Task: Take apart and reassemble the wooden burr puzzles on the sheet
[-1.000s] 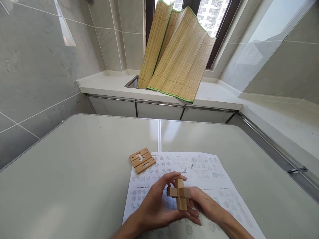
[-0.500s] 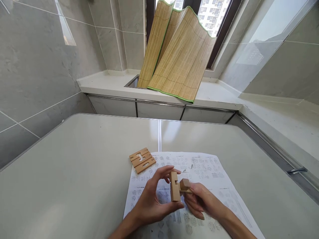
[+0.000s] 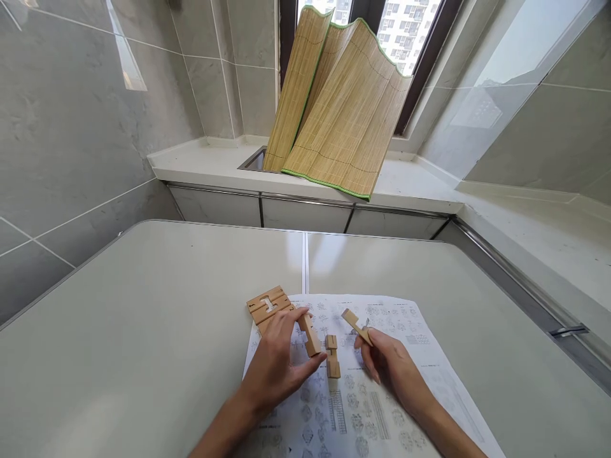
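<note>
My left hand (image 3: pixel 281 356) pinches a notched wooden block (image 3: pixel 310 336) between thumb and fingers, just over the printed sheet (image 3: pixel 405 375). In my right hand (image 3: pixel 389 362) is a thinner notched wooden piece (image 3: pixel 356 324), its free end pointing up and left. Between the two hands another notched wooden puzzle piece (image 3: pixel 332 357) stands or lies on the sheet; which of these I cannot tell. Behind my left hand lies a flat wooden puzzle board (image 3: pixel 268 304) with cut-outs, partly covered by my fingers.
The sheet of small printed diagrams lies on a pale table (image 3: pixel 167 331) with a seam (image 3: pixel 305 261) down its middle. Beyond the table's far edge, a folded bamboo mat (image 3: pixel 348 121) leans on a white counter (image 3: pixel 200 162) by the window. Tiled walls (image 3: pixel 95 114) rise on both sides.
My hands have moved apart, the left one leftward toward the board. The wooden pieces that were held together are now separate, and one of them rests on the sheet between my hands.
</note>
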A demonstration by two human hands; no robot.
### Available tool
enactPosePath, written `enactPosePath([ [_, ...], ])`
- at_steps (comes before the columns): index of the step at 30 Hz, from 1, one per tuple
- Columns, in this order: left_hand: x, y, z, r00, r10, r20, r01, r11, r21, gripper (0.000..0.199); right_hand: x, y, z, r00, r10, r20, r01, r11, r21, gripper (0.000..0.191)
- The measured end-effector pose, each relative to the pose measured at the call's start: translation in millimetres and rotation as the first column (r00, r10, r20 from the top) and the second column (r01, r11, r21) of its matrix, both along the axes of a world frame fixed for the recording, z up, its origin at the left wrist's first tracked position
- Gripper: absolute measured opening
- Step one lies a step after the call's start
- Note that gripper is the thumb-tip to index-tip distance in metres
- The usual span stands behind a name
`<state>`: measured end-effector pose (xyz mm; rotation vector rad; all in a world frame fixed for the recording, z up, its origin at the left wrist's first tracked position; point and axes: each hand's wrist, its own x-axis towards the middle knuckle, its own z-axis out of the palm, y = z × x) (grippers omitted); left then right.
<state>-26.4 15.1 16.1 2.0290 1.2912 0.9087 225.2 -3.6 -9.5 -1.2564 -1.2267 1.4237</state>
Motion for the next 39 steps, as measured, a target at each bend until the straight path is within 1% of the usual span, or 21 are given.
enactPosePath([
  [2,-1.0,0.8,-2.0,0.997,-0.053,-0.060,0.053,0.999,-0.010,0.065,3.1,0.9,0.4,0.968,-0.076,0.237,0.049,0.992,0.118,0.053],
  [4,-0.5,0.6,-3.5,0.989,-0.100,-0.107,0.098,0.995,-0.024,0.065,5.9,1.4,-1.5,0.891,-0.156,0.426,0.036,0.960,0.277,0.050],
  [5,0.1,0.2,-4.1,0.984,-0.124,-0.125,0.121,0.992,-0.030,0.064,6.9,1.4,-3.2,0.848,-0.203,0.489,0.019,0.935,0.354,0.046],
  [7,1.4,-0.7,-5.0,0.974,-0.167,-0.151,0.163,0.986,-0.041,0.065,8.3,1.2,-7.2,0.768,-0.289,0.572,-0.021,0.881,0.473,0.033],
  [9,2.2,-1.5,-5.9,0.965,-0.204,-0.164,0.199,0.979,-0.049,0.066,8.7,0.6,-10.6,0.699,-0.353,0.622,-0.059,0.838,0.542,0.022],
  [11,2.2,-1.8,-7.1,0.958,-0.229,-0.173,0.224,0.973,-0.048,0.069,8.5,-0.1,-12.5,0.648,-0.388,0.655,-0.093,0.813,0.574,0.021],
  [13,1.9,-1.7,-8.7,0.952,-0.240,-0.188,0.238,0.971,-0.035,0.072,7.8,-0.8,-12.6,0.624,-0.396,0.674,-0.124,0.801,0.586,0.020],
  [18,3.6,-1.4,-14.1,0.938,-0.258,-0.230,0.267,0.964,0.009,0.074,4.3,-2.6,-10.3,0.625,-0.333,0.706,-0.223,0.790,0.571,0.010],
  [24,6.6,-2.1,-17.3,0.935,-0.264,-0.237,0.281,0.959,0.040,0.080,2.3,-3.5,-9.8,0.634,-0.221,0.741,-0.372,0.752,0.543,0.007],
  [27,7.3,-3.0,-17.2,0.934,-0.270,-0.233,0.289,0.956,0.050,0.086,1.8,-4.2,-8.8,0.658,-0.144,0.739,-0.416,0.748,0.517,0.007],
  [31,9.0,-4.6,-17.0,0.933,-0.277,-0.228,0.295,0.954,0.048,0.090,-0.6,-6.5,-6.5,0.724,-0.021,0.689,-0.453,0.739,0.498,0.007],
  [33,9.8,-5.1,-16.6,0.933,-0.283,-0.223,0.300,0.953,0.041,0.090,-1.7,-7.6,-5.1,0.742,0.022,0.670,-0.471,0.728,0.498,0.011],
  [39,10.7,-6.0,-13.2,0.937,-0.282,-0.204,0.295,0.955,0.035,0.078,-2.5,-8.6,-0.9,0.740,0.081,0.668,-0.528,0.685,0.502,0.020],
])
